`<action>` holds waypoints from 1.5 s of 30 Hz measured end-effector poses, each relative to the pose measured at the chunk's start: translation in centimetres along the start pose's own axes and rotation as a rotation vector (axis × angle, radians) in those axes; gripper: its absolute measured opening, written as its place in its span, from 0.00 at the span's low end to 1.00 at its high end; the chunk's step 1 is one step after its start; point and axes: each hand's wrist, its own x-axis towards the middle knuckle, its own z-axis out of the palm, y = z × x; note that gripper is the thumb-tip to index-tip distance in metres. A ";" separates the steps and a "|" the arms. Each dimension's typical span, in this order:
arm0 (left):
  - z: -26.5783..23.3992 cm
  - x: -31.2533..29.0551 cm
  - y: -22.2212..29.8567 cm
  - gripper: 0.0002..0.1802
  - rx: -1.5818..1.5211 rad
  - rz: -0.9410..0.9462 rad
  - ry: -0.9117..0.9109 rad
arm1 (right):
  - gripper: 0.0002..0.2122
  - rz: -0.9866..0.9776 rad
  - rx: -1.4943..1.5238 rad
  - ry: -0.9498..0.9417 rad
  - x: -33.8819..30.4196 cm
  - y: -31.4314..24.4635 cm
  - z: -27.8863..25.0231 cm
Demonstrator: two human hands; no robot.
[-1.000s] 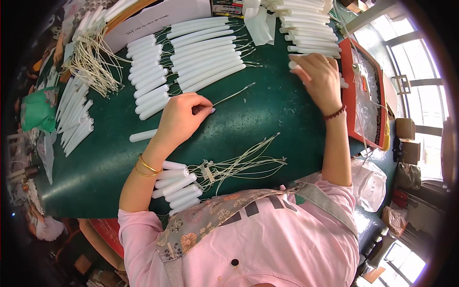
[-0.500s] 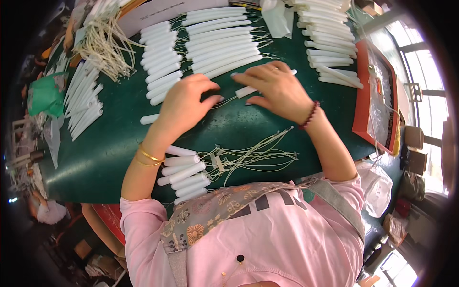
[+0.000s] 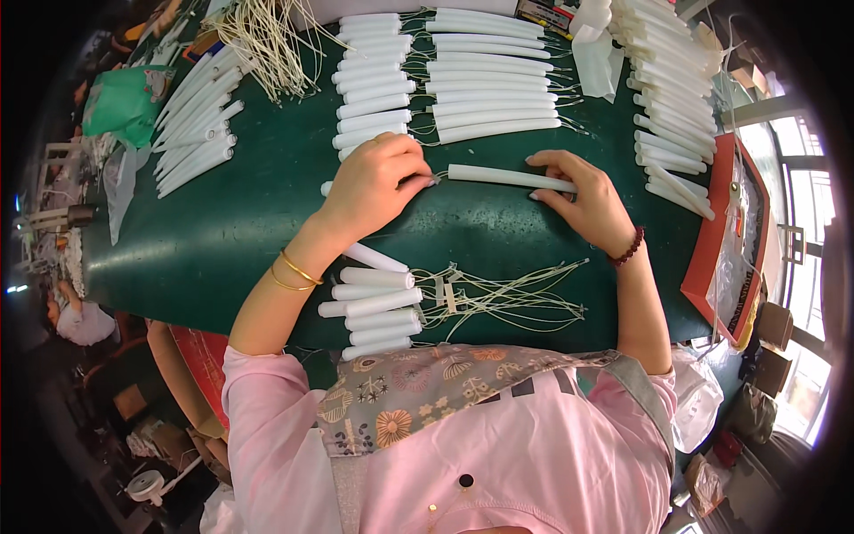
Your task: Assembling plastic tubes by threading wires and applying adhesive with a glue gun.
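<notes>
A long white tube (image 3: 498, 176) lies across the middle of the green table (image 3: 240, 231). My right hand (image 3: 583, 200) holds its right end with the fingers curled over it. My left hand (image 3: 378, 178) is closed at the tube's left end, pinching something thin there that I cannot make out. Close to my body lie a few short white tubes (image 3: 369, 307) and a loose bundle of thin cream wires (image 3: 503, 298).
Rows of long white tubes (image 3: 494, 76) with wires lie at the far side, more tubes (image 3: 667, 116) at the right and tubes (image 3: 196, 125) at the left. A tangle of wires (image 3: 262, 36) sits at far left. A red tray (image 3: 721, 231) lines the right edge; a green bag (image 3: 124, 102) lies left.
My right hand came back from the far right pile with a long tube, and both hands met at the table's middle, now set at the tube's two ends.
</notes>
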 end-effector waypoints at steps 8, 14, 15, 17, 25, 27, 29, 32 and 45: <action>0.2 0.5 0.3 0.08 -0.199 -0.116 -0.057 | 0.14 -0.034 0.065 0.079 -0.3 1.9 0.0; 1.2 0.5 0.1 0.07 -0.206 -0.015 0.029 | 0.14 -0.055 0.002 0.020 -0.2 2.2 -0.5; 1.3 0.4 0.3 0.07 -0.205 -0.015 0.029 | 0.14 -0.077 -0.007 0.028 -0.2 2.4 -0.5; 1.2 0.4 1.1 0.05 -0.244 -0.102 0.063 | 0.14 -0.102 -0.015 0.036 -0.2 2.3 -0.6; -2.0 0.4 2.5 0.25 -0.349 -0.111 0.172 | 0.13 -0.171 -0.278 0.219 0.3 2.5 -0.3; -3.8 -0.4 2.4 0.26 0.238 -0.108 -0.104 | 0.13 -0.201 -0.306 0.235 0.7 2.8 0.0; -3.6 -1.6 1.5 0.23 0.234 -0.124 -0.117 | 0.12 -0.245 -0.326 0.239 1.5 2.9 0.3; -3.2 -1.0 0.4 0.17 0.318 -0.220 0.019 | 0.11 -0.182 -0.458 0.321 3.1 2.8 1.1; -5.8 -4.8 5.2 0.22 -0.139 -0.141 -0.629 | 0.12 -0.347 0.014 -0.260 -2.7 -6.0 5.7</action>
